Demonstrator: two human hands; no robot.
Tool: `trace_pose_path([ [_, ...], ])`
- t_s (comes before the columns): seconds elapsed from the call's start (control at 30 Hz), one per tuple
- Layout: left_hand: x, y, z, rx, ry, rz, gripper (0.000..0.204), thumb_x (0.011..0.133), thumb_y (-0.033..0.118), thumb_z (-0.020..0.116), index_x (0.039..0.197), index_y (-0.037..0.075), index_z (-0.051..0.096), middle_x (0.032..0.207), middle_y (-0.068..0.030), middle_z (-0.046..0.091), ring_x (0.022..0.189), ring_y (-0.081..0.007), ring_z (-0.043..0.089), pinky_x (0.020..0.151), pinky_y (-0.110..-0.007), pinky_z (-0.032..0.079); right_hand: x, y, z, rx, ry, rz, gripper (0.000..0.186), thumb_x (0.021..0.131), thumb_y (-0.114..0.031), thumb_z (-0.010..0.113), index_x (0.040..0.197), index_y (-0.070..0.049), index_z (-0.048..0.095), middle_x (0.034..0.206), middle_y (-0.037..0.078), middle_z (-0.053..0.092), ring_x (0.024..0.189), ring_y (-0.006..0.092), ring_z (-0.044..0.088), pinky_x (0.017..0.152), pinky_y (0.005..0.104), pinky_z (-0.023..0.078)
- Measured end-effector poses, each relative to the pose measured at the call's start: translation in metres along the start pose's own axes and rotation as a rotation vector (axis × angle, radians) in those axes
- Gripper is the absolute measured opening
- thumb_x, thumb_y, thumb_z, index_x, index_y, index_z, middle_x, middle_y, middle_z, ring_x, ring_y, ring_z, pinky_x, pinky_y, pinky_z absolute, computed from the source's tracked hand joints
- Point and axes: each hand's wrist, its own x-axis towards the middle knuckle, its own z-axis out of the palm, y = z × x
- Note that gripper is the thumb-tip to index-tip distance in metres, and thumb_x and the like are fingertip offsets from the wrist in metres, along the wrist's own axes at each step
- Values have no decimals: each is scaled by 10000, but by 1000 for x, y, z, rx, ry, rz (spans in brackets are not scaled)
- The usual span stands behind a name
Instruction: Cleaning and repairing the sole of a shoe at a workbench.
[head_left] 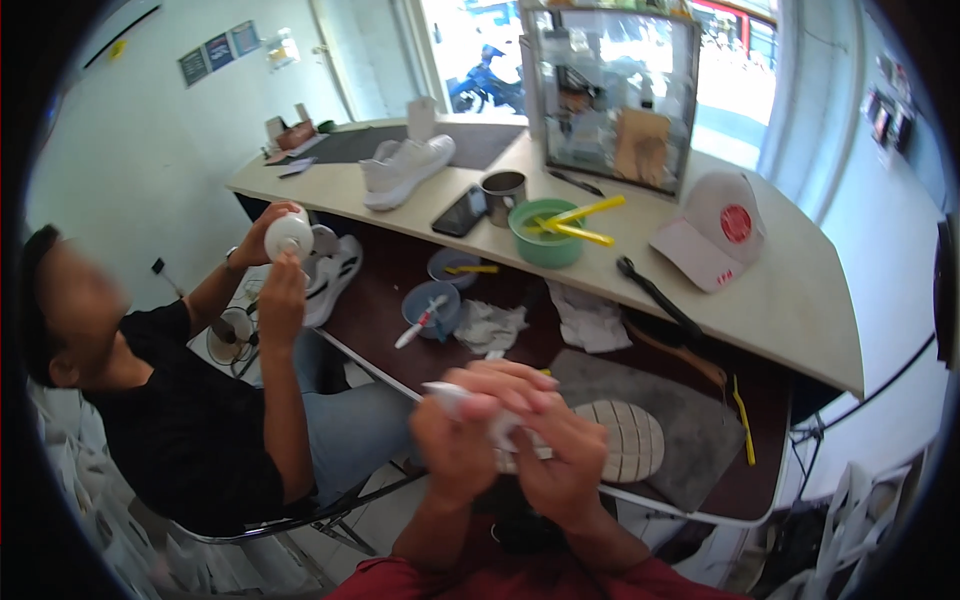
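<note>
My left hand (455, 445) and my right hand (560, 455) meet in front of me, above the near edge of the low table. Both are closed around a crumpled white cloth (447, 396), or perhaps tissue; it is blurred and mostly covered by my fingers. Just beyond and partly behind my right hand, a shoe (625, 440) lies with its off-white, grooved sole facing up. Under it is a grey mat (690, 415). Crumpled white cloths (490, 328) lie farther back on the dark red tabletop.
At left sits a co-worker (190, 400) holding a round white object (289, 237) near white shoes (333, 280). Blue bowls (432, 305) with brushes stand on the low table. The higher counter holds a green bowl (546, 240), metal cup (503, 195), phone (460, 212), white sneaker (408, 172) and cap (712, 230).
</note>
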Motion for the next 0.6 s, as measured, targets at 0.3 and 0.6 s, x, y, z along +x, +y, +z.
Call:
trace_pose_path([
  [0.3,-33,-3,-34,-359,98,-122,828,1059,487,430,1561,-115,164,948,-150,715,561,-82,492,630,-253,474,4,13,-14,323,-205,-17,283,907,-96,717,1177,-12,727,1266,199,675,1113,298,669,906,370,532],
  [0.6,-27,-6,-26,212,-212,-303,695,1007,159,371,1569,-134,86,1668,-270,117,1557,-341,132,1242,-399,120,-18,25,6,460,-207,159,295,942,-133,674,1192,14,730,1332,229,635,1131,317,645,946,374,507],
])
